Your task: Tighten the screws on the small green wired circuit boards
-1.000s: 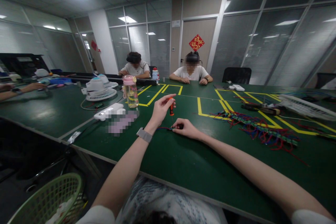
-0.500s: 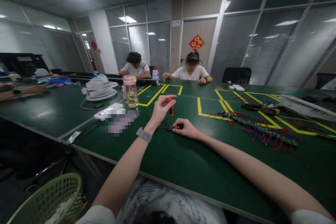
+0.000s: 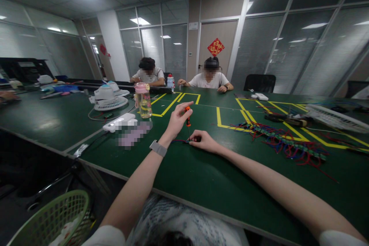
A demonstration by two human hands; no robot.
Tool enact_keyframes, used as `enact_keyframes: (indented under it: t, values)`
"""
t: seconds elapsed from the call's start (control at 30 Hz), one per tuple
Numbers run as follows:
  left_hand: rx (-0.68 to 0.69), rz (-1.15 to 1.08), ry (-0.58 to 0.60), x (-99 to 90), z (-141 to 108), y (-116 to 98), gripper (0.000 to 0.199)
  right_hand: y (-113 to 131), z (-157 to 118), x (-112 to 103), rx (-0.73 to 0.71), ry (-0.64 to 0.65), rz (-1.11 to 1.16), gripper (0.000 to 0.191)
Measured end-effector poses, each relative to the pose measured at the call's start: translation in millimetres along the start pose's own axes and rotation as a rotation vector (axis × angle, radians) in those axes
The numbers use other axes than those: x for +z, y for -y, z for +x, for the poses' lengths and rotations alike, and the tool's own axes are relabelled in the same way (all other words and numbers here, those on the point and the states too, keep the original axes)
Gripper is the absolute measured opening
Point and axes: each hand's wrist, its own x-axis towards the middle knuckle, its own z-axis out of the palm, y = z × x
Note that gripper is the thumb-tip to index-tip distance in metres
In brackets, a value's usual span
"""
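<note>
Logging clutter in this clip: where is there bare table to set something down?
Bare: the table between right forearm and near edge, and left of the power strip, nearer than the fans. Crowded: where the left hand holds a screwdriver beside the right hand, and the right side, with wired boards and a white grille.

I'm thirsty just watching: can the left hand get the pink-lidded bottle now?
Probably yes: only tabletop and yellow tape lie between the left hand and the pink-lidded bottle, though that hand would likely have to release the screwdriver first.
</note>
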Motion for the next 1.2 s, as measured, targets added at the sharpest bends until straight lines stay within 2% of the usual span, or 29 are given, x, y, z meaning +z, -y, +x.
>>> enact_keyframes:
  t: [0.07, 0.13, 0.33, 0.5, 0.57, 0.73, 0.8, 1.0, 1.1, 1.2]
  values:
    - [-0.053, -0.128, 0.039, 1.4, 0.3, 0.7, 0.035, -0.6, 0.1, 0.1, 0.0, 0.003, -0.002, 0.012]
    - [-0.079, -0.154, 0.04, 1.8, 0.1, 0.3, 0.036, -1.2, 0.1, 0.0, -0.003, 0.003, -0.003, 0.012]
    - [0.011, 0.103, -0.059, -1.8, -0.2, -2.9, 0.029, -2.4, 0.2, -0.1, -0.009, 0.002, -0.001, 0.013]
    - [-0.105, -0.191, 0.025, 1.3, 0.4, -2.8, 0.034, -3.1, 0.1, 1.1, 0.004, -0.006, 0.005, 0.013]
    - [-0.132, -0.22, 0.041, 1.9, 0.2, -2.8, 0.037, -3.3, -0.1, 1.2, 0.001, -0.007, 0.006, 0.013]
    - [-0.047, 0.041, -0.054, -1.1, 0.1, -2.3, 0.032, -3.3, -0.1, 0.5, -0.009, -0.009, -0.011, 0.013]
    - [-0.02, 0.067, -0.061, -1.5, 0.3, -2.0, 0.027, -3.5, 0.1, 0.4, -0.015, -0.007, -0.011, 0.013]
    - [-0.119, -0.241, 0.06, 1.4, -0.6, -2.5, 0.033, -3.1, 0.1, 0.7, -0.013, -0.001, 0.009, 0.013]
    - [-0.106, -0.164, 0.033, 0.5, -1.2, -3.1, 0.035, -2.0, -0.1, 0.3, -0.009, 0.0, 0.004, 0.013]
    - [-0.035, 0.037, -0.04, -1.7, -1.5, -4.8, 0.031, -1.6, -0.1, 0.1, -0.01, -0.004, -0.006, 0.013]
